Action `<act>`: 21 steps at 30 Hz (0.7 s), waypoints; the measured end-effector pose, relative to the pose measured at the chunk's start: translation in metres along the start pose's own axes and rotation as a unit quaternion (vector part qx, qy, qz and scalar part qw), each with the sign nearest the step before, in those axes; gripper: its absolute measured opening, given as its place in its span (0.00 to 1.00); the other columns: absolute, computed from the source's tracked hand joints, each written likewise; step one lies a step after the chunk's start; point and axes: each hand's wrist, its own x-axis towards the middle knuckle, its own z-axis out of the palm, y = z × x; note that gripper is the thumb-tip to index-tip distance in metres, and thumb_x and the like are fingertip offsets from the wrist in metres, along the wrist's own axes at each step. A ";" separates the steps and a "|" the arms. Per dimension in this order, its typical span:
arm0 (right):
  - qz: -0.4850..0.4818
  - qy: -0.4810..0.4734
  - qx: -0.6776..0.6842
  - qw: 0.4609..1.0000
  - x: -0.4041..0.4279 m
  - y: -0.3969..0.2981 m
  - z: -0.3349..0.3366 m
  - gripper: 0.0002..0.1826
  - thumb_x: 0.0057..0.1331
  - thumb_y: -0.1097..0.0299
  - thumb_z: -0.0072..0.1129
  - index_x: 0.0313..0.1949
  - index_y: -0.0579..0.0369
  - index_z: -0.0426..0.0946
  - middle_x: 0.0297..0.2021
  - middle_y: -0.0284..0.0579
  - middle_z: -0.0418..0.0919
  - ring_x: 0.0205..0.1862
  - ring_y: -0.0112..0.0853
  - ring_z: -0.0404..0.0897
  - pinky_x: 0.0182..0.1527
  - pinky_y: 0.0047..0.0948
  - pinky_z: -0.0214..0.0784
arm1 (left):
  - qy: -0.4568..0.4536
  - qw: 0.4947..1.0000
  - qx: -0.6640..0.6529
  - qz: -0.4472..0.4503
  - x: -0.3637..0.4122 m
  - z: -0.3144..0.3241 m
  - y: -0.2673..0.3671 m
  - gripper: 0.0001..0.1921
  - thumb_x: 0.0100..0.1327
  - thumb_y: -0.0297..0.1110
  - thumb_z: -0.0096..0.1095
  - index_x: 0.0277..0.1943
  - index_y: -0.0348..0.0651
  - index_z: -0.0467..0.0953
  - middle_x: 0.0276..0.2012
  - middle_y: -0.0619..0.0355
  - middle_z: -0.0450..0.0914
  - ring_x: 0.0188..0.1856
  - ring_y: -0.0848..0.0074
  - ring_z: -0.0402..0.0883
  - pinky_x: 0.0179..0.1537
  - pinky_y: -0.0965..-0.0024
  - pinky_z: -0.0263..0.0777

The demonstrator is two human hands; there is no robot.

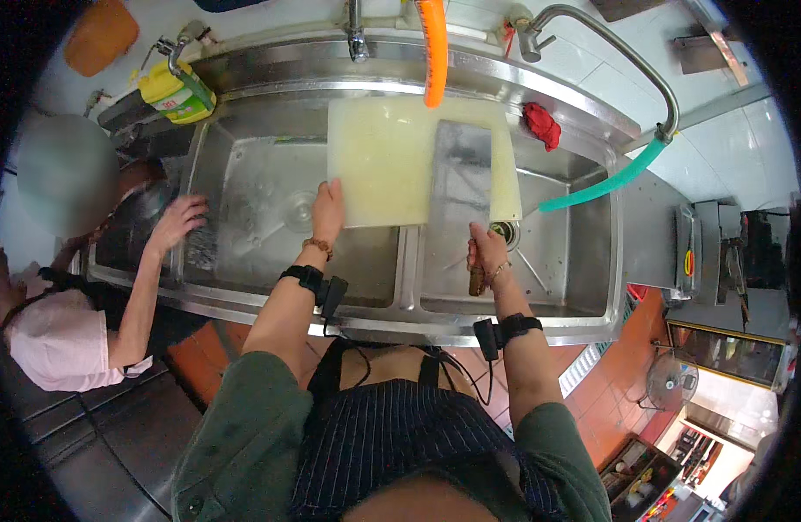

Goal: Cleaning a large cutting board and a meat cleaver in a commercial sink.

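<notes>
A pale yellowish cutting board (pixel 381 163) lies across the divider of a stainless steel double sink, spanning parts of both basins. My left hand (pixel 328 212) grips its left edge near the lower corner, with most of the fingers hidden. In my right hand (pixel 486 246) is a cleaver (pixel 462 173), held by its brown handle. Its broad, wet-looking grey blade points away from me over the right part of the board. Whether blade and board touch, I cannot tell.
An orange hose (pixel 433 59) hangs above the board, and a green hose (pixel 602 183) reaches into the right basin (pixel 537 274). A red cloth (pixel 542 126) lies on the back ledge. At left are a yellow jug (pixel 176 94) and another person's hand (pixel 178 222) over the sink.
</notes>
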 end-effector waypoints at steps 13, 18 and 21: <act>-0.179 -0.009 -0.130 0.975 -0.059 -0.064 -0.021 0.09 0.60 0.62 0.53 0.33 0.54 0.69 0.14 0.38 0.68 0.12 0.25 0.69 0.13 0.26 0.62 | -0.169 0.982 -0.083 -0.030 0.020 -0.024 -0.022 0.27 0.63 0.54 0.39 0.34 0.30 0.70 0.24 0.46 0.75 0.23 0.60 0.77 0.22 0.61 0.70; -0.401 0.112 -0.554 0.722 -0.076 -0.072 0.005 0.24 0.57 0.70 0.51 0.55 0.48 0.63 0.27 0.50 0.74 0.29 0.48 0.75 0.29 0.41 0.69 | -0.144 0.959 -0.174 -0.173 0.043 -0.090 -0.080 0.18 0.59 0.47 0.52 0.28 0.36 0.70 0.20 0.56 0.69 0.17 0.72 0.72 0.15 0.67 0.66; -0.356 0.109 -0.636 0.676 -0.069 -0.062 0.033 0.30 0.56 0.71 0.51 0.59 0.39 0.58 0.36 0.52 0.72 0.34 0.49 0.74 0.35 0.45 0.68 | -0.117 0.990 0.068 -0.042 0.060 -0.143 -0.155 0.14 0.56 0.43 0.57 0.34 0.38 0.72 0.25 0.52 0.74 0.29 0.64 0.76 0.28 0.62 0.70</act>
